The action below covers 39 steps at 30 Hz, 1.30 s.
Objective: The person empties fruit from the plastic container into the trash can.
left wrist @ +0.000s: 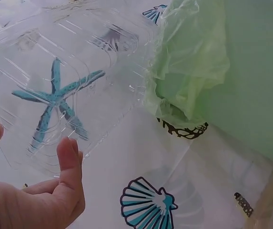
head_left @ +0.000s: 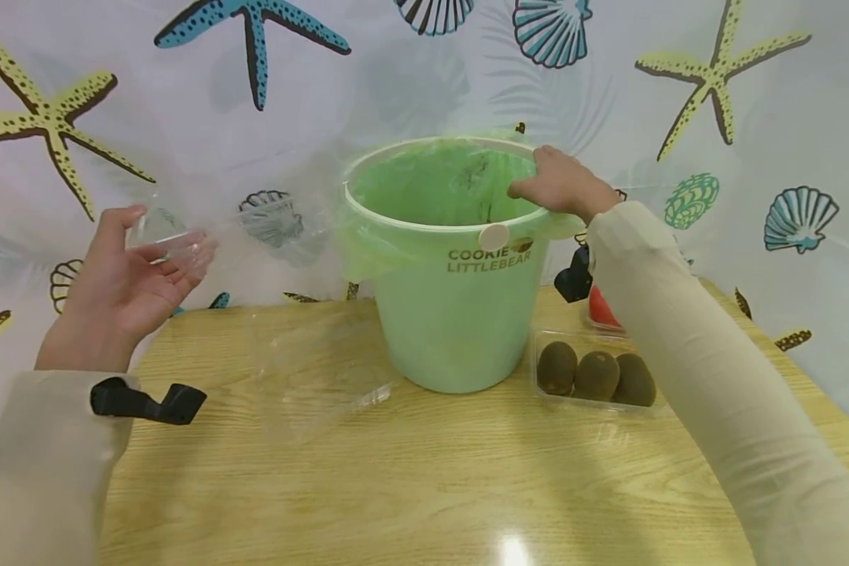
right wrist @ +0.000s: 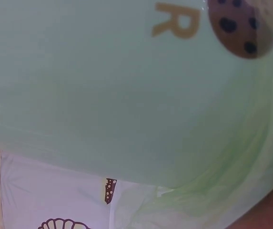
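Observation:
My left hand [head_left: 130,275] holds a clear plastic box [left wrist: 98,67], thumb on one side and fingers on the other, left of a pale green trash bin [head_left: 460,314]. The box is see-through and stretches toward the bin in the head view. A thin green bag [left wrist: 188,62] lines the bin and folds down over its rim. My right hand [head_left: 562,185] grips the bin's right rim, its thumb over the inside; the outer fingers are partly hidden. Inside the bin, a dark patch shows against the liner.
A clear tray of kiwis [head_left: 597,377] sits right of the bin, with a red item [head_left: 601,308] behind it, partly hidden by my right sleeve. Another clear plastic piece [head_left: 318,377] lies on the wooden table [head_left: 396,487] to the left. A patterned curtain [head_left: 311,102] hangs behind.

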{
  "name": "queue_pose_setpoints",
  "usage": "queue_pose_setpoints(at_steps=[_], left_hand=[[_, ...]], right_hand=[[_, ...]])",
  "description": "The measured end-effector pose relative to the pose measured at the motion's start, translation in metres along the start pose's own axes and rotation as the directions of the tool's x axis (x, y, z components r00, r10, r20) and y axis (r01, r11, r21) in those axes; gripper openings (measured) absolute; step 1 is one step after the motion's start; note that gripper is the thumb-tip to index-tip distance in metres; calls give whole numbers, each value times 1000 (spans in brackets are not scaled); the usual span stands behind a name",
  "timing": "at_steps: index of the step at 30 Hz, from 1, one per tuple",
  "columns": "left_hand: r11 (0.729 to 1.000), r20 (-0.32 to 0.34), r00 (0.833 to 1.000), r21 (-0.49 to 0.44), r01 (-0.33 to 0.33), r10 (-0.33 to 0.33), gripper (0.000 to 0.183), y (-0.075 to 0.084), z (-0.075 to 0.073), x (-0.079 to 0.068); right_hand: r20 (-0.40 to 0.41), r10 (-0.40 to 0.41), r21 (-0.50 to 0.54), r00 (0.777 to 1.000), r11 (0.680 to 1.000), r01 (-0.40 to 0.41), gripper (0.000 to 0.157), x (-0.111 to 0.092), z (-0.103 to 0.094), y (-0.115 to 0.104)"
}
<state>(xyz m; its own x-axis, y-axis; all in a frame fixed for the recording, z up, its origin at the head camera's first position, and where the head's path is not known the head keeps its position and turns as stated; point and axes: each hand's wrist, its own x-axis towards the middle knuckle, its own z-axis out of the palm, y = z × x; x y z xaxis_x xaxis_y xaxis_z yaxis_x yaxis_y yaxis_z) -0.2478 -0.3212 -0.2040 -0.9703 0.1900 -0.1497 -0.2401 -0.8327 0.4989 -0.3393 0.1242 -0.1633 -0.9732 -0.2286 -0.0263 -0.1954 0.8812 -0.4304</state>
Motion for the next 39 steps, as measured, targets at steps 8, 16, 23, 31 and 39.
queue_pose_setpoints(at_steps=[8, 16, 23, 31, 39], left_hand=[[999, -12, 1000, 39, -25, 25, 45, 1, -23, -18], [992, 66, 996, 104, -70, 63, 38, -16, -42, -33], [989, 100, 994, 131, -61, 48, 45, -32, -63, -41], [974, 200, 980, 221, -57, 11, 71, -59, -85, -46], [974, 263, 965, 221, -50, -10, 24, -78, -98, -46]], right_hand=[[13, -4, 5, 1000, 1000, 4, 77, -1, -1, -2], [3, -6, 0, 1000, 1000, 6, 73, -2, 0, -3], [14, -7, -1, 1000, 1000, 7, 76, -2, 0, -2], [-11, -15, 18, 1000, 1000, 15, 67, -2, -2, -3], [-3, -7, 20, 1000, 1000, 7, 68, -2, 0, -2]])
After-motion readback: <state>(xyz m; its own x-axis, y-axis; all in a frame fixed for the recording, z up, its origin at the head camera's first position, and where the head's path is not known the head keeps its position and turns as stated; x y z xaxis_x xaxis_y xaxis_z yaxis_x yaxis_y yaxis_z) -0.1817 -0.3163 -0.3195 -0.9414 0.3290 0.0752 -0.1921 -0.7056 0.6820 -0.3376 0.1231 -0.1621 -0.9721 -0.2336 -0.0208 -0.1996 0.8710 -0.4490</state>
